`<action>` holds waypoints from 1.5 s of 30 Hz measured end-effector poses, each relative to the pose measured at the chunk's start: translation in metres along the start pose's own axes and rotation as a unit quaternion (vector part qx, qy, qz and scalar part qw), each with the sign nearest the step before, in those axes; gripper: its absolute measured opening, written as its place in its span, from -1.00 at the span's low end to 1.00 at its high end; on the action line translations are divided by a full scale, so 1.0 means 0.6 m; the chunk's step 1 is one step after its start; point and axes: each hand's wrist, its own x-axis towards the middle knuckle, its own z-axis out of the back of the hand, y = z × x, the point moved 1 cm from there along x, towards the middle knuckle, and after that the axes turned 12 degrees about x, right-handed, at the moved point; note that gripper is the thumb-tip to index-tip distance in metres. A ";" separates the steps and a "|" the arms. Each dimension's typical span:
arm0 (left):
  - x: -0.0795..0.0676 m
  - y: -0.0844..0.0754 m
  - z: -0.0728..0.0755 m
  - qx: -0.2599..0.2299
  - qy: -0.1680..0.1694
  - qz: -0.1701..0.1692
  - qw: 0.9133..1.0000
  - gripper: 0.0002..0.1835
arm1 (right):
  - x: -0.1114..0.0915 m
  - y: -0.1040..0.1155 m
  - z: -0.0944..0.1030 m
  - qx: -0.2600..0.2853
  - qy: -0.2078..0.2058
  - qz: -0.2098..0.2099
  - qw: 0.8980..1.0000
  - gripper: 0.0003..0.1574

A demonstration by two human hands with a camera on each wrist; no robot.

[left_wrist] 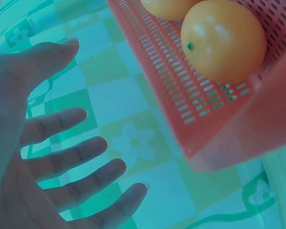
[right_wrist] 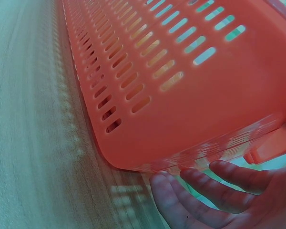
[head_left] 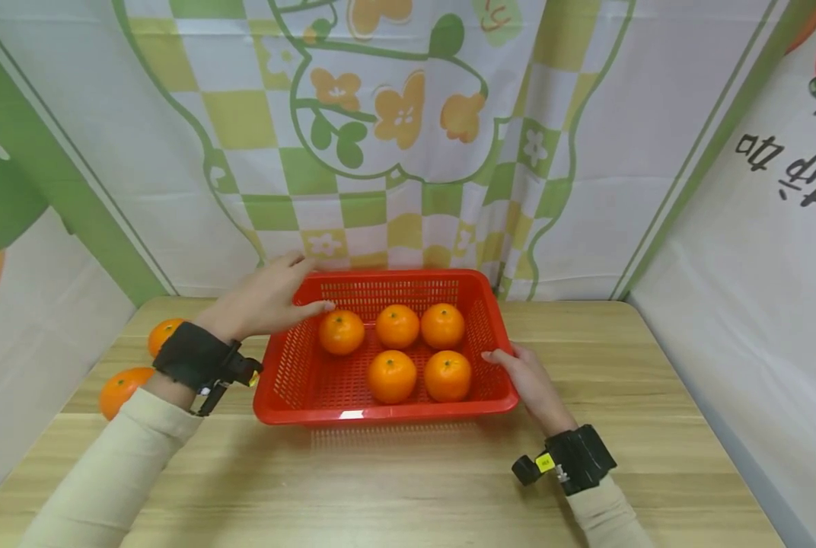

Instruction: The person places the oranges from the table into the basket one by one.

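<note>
A red plastic basket (head_left: pixel 401 412) with slotted walls is between my hands, several oranges (head_left: pixel 392 377) inside it. My right hand (head_left: pixel 531 384) grips the right side, thumb over the rim; in the right wrist view the fingers (right_wrist: pixel 219 191) lie against the outer wall (right_wrist: pixel 190 114). Near the back left corner, my left hand (head_left: pixel 260 301) has its fingers spread, its thumb above an orange (head_left: pixel 342 332). The left wrist view shows that hand (left_wrist: pixel 62 157) holding nothing, apart from the basket wall (left_wrist: pixel 174 105). Whether the basket rests fully on the table cannot be told.
Two oranges lie on the wooden table (head_left: pixel 394 487) at the left: one (head_left: pixel 164 335) behind my left wrist, another (head_left: pixel 122 390) partly covered by the forearm. A checked, flowered curtain (head_left: pixel 394 213) hangs behind the basket. White printed cloth (head_left: pixel 757 251) stands along the right side.
</note>
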 end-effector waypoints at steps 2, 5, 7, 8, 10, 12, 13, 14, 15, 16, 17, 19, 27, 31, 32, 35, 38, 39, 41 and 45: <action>-0.005 0.003 0.004 0.000 0.001 0.004 1.000 -0.29 | 0.000 0.000 0.001 -0.002 0.002 0.000 1.000 -0.49; -0.014 0.008 0.009 -0.006 0.001 0.012 1.000 -0.33 | -0.001 0.001 0.001 -0.006 0.000 0.001 1.000 -0.49; -0.020 0.013 0.011 -0.008 0.002 0.016 1.000 -0.33 | -0.001 0.002 0.001 -0.007 -0.001 0.000 1.000 -0.49; -0.024 0.015 0.011 -0.009 0.002 0.018 1.000 -0.34 | -0.001 0.002 0.001 -0.008 -0.002 -0.002 1.000 -0.49; -0.031 0.020 0.011 -0.010 0.000 0.023 1.000 -0.35 | -0.001 0.002 0.000 -0.009 -0.003 -0.003 1.000 -0.50; -0.037 0.025 0.011 -0.011 -0.004 0.026 1.000 -0.38 | -0.001 0.002 0.000 -0.009 -0.004 -0.006 1.000 -0.50; -0.040 0.028 0.011 -0.011 -0.008 0.027 1.000 -0.39 | -0.001 0.002 0.000 -0.008 -0.005 -0.007 1.000 -0.50; -0.042 0.030 0.011 -0.010 -0.011 0.026 1.000 -0.40 | -0.001 0.001 0.000 -0.009 -0.004 -0.006 1.000 -0.50; -0.045 0.032 0.011 -0.007 -0.014 0.026 1.000 -0.41 | -0.001 0.001 0.000 -0.008 -0.004 -0.005 1.000 -0.49; -0.047 0.034 0.011 -0.006 -0.017 0.026 0.999 -0.42 | -0.001 0.001 0.000 -0.007 -0.004 -0.005 1.000 -0.49; -0.050 0.036 0.011 -0.004 -0.017 0.027 0.999 -0.42 | -0.001 0.000 0.000 -0.006 -0.003 -0.005 1.000 -0.49; -0.056 0.039 0.011 -0.004 -0.016 0.029 0.999 -0.43 | -0.001 -0.001 0.000 -0.005 -0.003 -0.005 1.000 -0.49; -0.080 0.052 0.014 -0.005 -0.045 0.042 0.998 -0.49 | 0.000 0.000 0.001 -0.006 -0.008 -0.007 1.000 -0.49; -0.095 0.060 0.014 -0.003 -0.056 0.047 0.997 -0.51 | -0.001 0.000 0.001 -0.010 -0.003 -0.004 1.000 -0.48; -0.100 0.062 0.014 -0.002 -0.055 0.051 0.997 -0.50 | -0.001 0.000 0.000 -0.011 -0.002 -0.004 1.000 -0.48; -0.114 0.068 0.016 0.006 -0.041 0.073 0.997 -0.43 | -0.001 0.000 -0.001 -0.011 -0.002 -0.004 1.000 -0.49; -0.127 0.074 0.016 0.015 -0.025 0.089 0.996 -0.34 | -0.001 0.001 -0.002 -0.007 0.000 -0.005 1.000 -0.49; -0.130 0.076 0.016 0.016 -0.024 0.093 0.995 -0.33 | -0.001 0.001 -0.002 -0.005 0.000 -0.006 1.000 -0.50; -0.136 0.081 0.014 0.013 -0.024 0.097 0.995 -0.33 | -0.002 0.001 -0.002 -0.003 -0.001 -0.007 1.000 -0.50; -0.149 0.092 0.013 -0.003 -0.028 0.107 0.994 -0.35 | -0.001 0.001 -0.001 -0.006 -0.005 -0.005 1.000 -0.51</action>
